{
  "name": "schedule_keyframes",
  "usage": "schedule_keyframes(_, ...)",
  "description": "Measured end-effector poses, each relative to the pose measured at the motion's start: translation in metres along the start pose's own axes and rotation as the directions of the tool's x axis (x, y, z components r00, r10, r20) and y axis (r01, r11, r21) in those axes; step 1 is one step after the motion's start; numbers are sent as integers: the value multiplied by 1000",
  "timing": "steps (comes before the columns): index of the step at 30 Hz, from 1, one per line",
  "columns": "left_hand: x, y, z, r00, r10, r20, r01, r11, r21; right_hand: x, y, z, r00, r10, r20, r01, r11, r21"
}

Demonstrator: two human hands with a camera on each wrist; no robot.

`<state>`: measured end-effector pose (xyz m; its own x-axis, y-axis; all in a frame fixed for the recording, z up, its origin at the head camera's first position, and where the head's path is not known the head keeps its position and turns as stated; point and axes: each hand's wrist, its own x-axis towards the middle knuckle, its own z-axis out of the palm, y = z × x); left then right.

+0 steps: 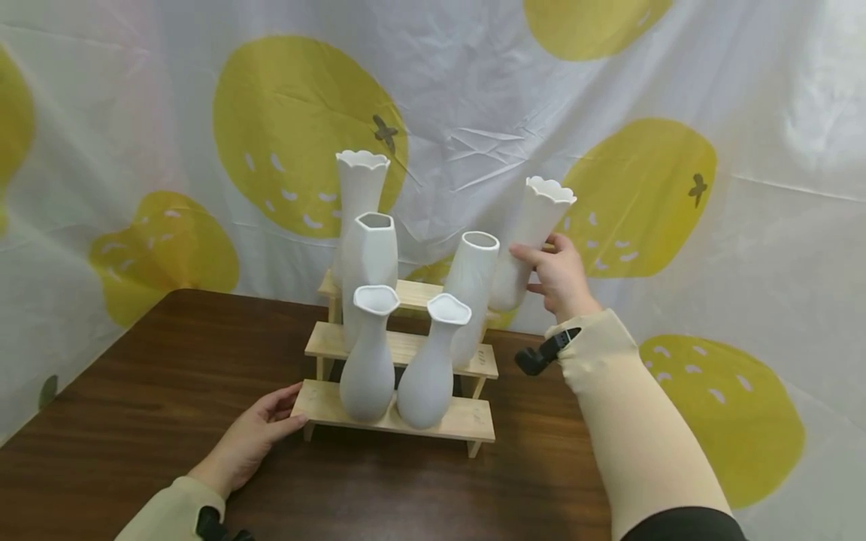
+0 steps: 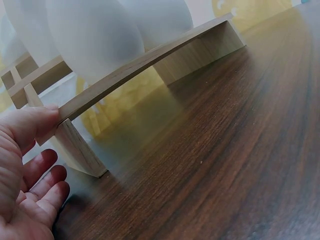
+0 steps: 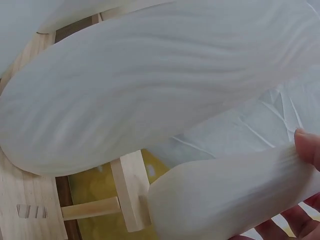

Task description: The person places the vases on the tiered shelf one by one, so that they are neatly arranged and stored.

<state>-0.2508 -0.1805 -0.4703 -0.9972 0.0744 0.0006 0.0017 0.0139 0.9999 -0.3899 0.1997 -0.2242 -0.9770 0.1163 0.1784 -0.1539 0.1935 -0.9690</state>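
My right hand [image 1: 560, 274] grips a white vase with a scalloped rim [image 1: 534, 218], thumb on one side and fingers on the other. This vase leans to the right, its base beside the right end of the stand's top shelf; in the right wrist view the base [image 3: 175, 200] meets or nearly meets the shelf end [image 3: 132, 190]. With my left hand [image 1: 253, 436] I hold the left end of the three-step wooden stand's [image 1: 467, 421] lowest board. My left thumb [image 2: 42, 117] lies on the board edge, other fingers below; the index finger is mostly hidden.
Two bulbous vases [image 1: 367, 368] [image 1: 426, 376] stand on the lowest step. A faceted vase [image 1: 370, 263] and a round-mouthed vase [image 1: 470, 285] occupy the middle step. Another scalloped vase [image 1: 361, 184] stands top left. Behind the brown table [image 1: 223, 346] hangs a fruit-patterned curtain [image 1: 460, 90].
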Motion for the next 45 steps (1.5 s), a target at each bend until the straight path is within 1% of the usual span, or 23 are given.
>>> schedule_keyframes(10, -1, 1, 1, 1000, -3, -14, 4, 1000, 12, 5, 1, 14, 999, 5, 52, -5, 1000, 7)
schedule_keyframes(18, -1, 2, 1, 1000, 7, -4, -7, 1000, 1, 7, 0, 24, 997, 10, 74, -12, 1000, 20)
schedule_keyframes(24, 0, 1, 0, 1000, 14, -3, -14, 1000, -1, 7, 1, 31, 996, -9, 91, 8, 1000, 14)
schedule_keyframes(31, 0, 0, 0, 1000, 17, 1, -17, 1000, -4, 9, 1, 34, 993, -4, 116, 4, 1000, 3)
schedule_keyframes(45, 0, 0, 0, 1000, 7, -5, -7, 1000, -7, 10, 1, 38, 992, 8, 125, -8, 1000, 1)
